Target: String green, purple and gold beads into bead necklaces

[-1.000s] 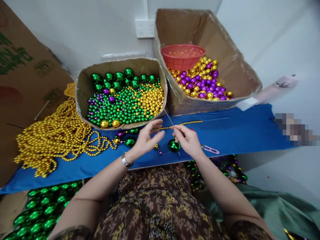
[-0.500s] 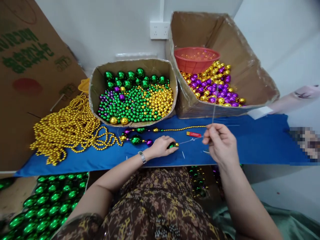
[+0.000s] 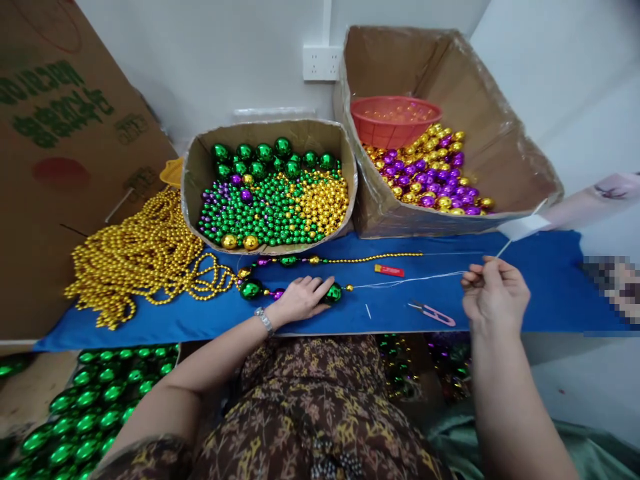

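On the blue cloth, my left hand (image 3: 303,297) curls its fingers over a large shiny green bead (image 3: 333,292) on a bead string. A small gold bead (image 3: 349,288) sits just to the right, and white thread (image 3: 407,281) runs from it to my right hand (image 3: 493,287). The thread is pulled nearly straight in the pinched fingers of that hand. A thin, pale, straight piece (image 3: 506,245), maybe a needle, sticks up out of the same pinch. More of the string, with a green bead (image 3: 251,289) and purple ones, lies left of my left hand.
Behind stand a carton of green, gold and purple beads (image 3: 270,207) and a taller carton (image 3: 385,213) holding a red basket (image 3: 395,123). Gold bead strands (image 3: 135,257) heap at left. A red lighter (image 3: 390,271) and pink thread snips (image 3: 434,313) lie near the thread.
My right hand has moved right, drawing the thread out longer and straighter. My left hand and the beads under it have shifted left. The snips have come into full view.
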`<state>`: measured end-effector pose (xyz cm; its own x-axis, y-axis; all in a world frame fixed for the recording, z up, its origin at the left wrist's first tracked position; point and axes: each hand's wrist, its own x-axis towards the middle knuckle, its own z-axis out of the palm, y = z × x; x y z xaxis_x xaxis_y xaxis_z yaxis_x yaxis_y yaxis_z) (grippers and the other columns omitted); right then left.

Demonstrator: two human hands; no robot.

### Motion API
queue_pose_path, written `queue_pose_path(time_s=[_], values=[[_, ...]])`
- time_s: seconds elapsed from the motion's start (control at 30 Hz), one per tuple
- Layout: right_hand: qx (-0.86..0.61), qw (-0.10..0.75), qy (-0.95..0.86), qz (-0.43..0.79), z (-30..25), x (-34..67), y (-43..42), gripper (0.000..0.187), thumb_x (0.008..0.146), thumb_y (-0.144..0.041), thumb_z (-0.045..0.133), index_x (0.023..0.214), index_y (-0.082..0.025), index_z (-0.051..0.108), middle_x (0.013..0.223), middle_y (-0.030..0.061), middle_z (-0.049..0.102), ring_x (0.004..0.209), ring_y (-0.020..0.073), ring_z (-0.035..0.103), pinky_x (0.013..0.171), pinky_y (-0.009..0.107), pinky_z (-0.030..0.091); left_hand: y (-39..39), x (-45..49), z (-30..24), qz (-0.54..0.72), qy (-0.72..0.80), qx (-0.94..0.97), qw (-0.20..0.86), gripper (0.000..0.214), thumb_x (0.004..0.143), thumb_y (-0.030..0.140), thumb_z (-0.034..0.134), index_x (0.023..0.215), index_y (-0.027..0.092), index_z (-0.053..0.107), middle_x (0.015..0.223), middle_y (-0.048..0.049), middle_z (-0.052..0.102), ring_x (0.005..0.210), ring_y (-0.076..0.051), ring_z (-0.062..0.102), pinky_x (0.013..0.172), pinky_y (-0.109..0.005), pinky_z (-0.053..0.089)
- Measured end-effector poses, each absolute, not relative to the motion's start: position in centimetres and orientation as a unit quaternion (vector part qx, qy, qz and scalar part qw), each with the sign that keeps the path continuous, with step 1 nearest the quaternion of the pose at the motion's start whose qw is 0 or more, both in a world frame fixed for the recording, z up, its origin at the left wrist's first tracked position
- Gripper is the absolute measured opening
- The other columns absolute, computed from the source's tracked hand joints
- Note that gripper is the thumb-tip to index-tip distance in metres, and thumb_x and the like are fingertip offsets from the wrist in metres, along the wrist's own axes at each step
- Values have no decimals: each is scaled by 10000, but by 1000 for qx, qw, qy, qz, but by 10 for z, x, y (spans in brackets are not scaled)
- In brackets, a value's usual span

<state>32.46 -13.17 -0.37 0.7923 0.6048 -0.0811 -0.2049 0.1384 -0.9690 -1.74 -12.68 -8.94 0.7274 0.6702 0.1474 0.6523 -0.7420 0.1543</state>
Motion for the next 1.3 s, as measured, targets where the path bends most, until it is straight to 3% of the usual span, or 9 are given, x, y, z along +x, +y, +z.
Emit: queue_pose_path(time_s=[0.2,0.47,0.57,0.7,0.8,0.97,1.3], values=[[-602,746,-165,233,-10,335,-133,77,825,-149,619,781,-166,557,503,-43,568,361,74,494,409,170,415,-124,-55,-95,37,378,925,-21,369,981,361,389,1248,152,535,1025,-126,621,938,-238,571,744,-339,450],[-598,721,-219,271,-17,319,-130,164,781,-242,695,817,-172,552,550,-40,596,374,77,526,424,179,445,-127,-93,-78,-4,467,884,-19,282,935,347,485,1116,170,610,985,-134,615,900,-268,569,753,-385,442],[-593,715,-234,286,-15,312,-131,199,778,-281,704,839,-166,554,564,-39,599,388,75,536,425,174,437,-131,-92,-71,14,477,879,3,378,898,370,537,1213,165,580,1077,-160,617,981,-299,569,838,-430,443],[-568,714,-270,308,-13,298,-134,310,715,-349,755,864,-154,566,568,-35,612,391,84,539,415,179,440,-140,-60,-65,72,438,896,25,653,870,487,545,1420,159,416,1347,-185,516,1195,-348,484,981,-489,401],[-549,725,-277,312,-7,292,-135,363,673,-375,784,865,-151,572,564,-37,611,393,86,538,413,183,443,-143,-27,-68,83,403,911,9,573,915,458,490,1413,179,433,1404,-169,482,1254,-359,441,1023,-521,372],[-551,745,-226,302,4,305,-139,250,697,-269,771,783,-161,562,546,-35,602,376,83,515,415,190,433,-135,-8,-80,69,422,904,-15,327,954,268,448,1251,202,568,1331,-145,543,1204,-324,495,944,-486,442],[-581,744,-122,307,-3,320,-140,125,776,-105,661,715,-182,583,548,-18,554,421,80,453,430,190,359,-139,-27,-78,62,458,887,-18,249,943,314,469,1105,168,590,1212,-145,581,1047,-296,542,818,-426,483]])
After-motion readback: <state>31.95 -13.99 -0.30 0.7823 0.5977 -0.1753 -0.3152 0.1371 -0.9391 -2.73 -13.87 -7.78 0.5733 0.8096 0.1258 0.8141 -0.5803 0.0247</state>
